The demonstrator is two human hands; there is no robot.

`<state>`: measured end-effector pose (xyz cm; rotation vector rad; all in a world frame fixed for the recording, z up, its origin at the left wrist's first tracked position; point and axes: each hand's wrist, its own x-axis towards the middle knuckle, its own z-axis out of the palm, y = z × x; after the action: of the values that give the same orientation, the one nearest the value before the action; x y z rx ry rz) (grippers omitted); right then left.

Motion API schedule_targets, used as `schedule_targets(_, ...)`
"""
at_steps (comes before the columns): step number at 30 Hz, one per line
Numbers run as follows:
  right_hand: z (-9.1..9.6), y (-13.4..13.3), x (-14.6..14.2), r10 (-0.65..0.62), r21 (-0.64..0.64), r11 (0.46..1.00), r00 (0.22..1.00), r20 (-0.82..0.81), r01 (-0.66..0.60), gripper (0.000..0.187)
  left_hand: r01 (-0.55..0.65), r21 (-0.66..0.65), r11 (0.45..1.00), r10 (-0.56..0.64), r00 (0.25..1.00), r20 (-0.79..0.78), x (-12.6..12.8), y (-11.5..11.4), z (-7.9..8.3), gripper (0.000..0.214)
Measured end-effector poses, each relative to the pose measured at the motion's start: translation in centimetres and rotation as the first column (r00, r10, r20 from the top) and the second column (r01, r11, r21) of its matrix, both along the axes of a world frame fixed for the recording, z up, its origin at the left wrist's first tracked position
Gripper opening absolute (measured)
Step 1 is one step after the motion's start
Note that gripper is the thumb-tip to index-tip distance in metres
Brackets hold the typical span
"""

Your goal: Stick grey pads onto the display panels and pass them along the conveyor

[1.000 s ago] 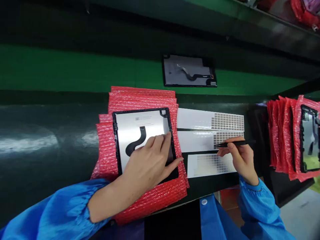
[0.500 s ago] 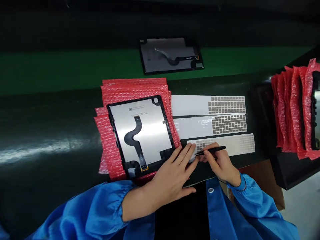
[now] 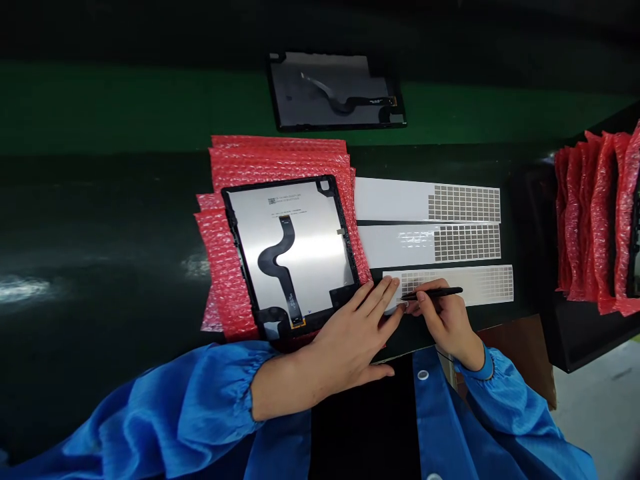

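Note:
My left hand [image 3: 347,348] lies with fingers stretched out, its fingertips on the left end of the lowest sticker sheet [image 3: 460,285]. In my right hand [image 3: 447,323] is a pair of slim black tweezers [image 3: 440,292], gripped like a pen. Their tip points at the sheet's left part, close to my left fingertips. The sheet carries rows of small grey rectangles. Left of it, a display panel [image 3: 320,253] lies face down, with a dark wavy flex cable [image 3: 283,267] on its silvery back. Under the panel is a stack of red bubble-wrap bags [image 3: 280,159].
Two more sticker sheets [image 3: 390,200] lie above the one at my hands. A second display panel [image 3: 305,110] rests on the green strip at the back. More red bubble bags [image 3: 580,220] stand in a black tray [image 3: 575,343] at the right, above a brown cardboard box [image 3: 523,353].
The whole view has shifted a little, so most things sit slightly higher and farther right. Both hands keep nearly the same place at the lowest sheet, the tweezers still in my right.

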<state>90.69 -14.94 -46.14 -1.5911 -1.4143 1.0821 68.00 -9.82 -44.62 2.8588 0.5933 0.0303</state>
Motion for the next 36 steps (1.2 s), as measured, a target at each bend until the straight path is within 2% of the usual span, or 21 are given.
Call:
schedule_targets(9,0.5,0.4,0.1,-0.027,-0.062,0.998,0.998,-0.062,0.023,0.025,0.016,-0.008,1.000,-0.016,1.000,0.000,-0.1,0.3,0.1,0.102)
schedule_targets(17,0.6,0.4,0.0,-0.050,-0.081,0.996,0.998,-0.036,0.046,0.028,0.015,-0.013,1.000,-0.015,1.000,-0.010,0.1,0.4,0.2,0.104)
schedule_targets(23,0.4,0.7,0.4,-0.046,-0.126,0.991,0.994,-0.104,0.033,0.029,0.012,0.005,1.000,-0.012,1.000,-0.014,0.1,0.5,0.2,0.104)
schedule_targets(32,0.5,1.2,0.4,-0.133,-0.193,0.977,0.966,-0.222,0.090,0.031,0.037,0.035,0.999,-0.037,0.999,0.010,0.0,0.6,-0.3,0.108)
schedule_targets(36,0.9,1.4,0.5,-0.166,-0.178,0.976,0.952,-0.255,0.123,0.030,0.040,0.036,0.999,-0.042,0.997,0.064,-0.1,0.7,-0.4,0.107)
